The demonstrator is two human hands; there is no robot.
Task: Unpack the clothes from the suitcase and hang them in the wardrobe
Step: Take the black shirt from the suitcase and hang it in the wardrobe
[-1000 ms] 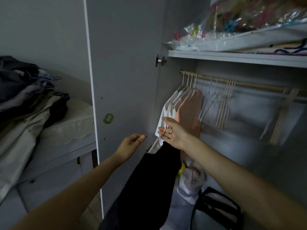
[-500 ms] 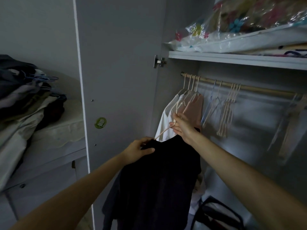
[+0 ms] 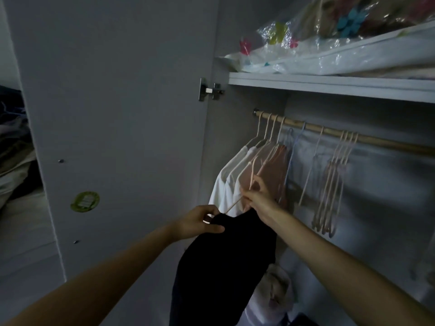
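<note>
While the black garment (image 3: 223, 267) hangs below the rail (image 3: 353, 135), in front of the white and pink tops (image 3: 237, 177), the right hand (image 3: 256, 198) pinches the neck of its pale hanger (image 3: 252, 170) and the left hand (image 3: 200, 222) is closed on the garment's shoulder. Advice: raise the hook clear over the rail, seat it in the gap beside the pink top, and keep the shoulder steady so the fabric does not slide off the hanger arm.
</note>
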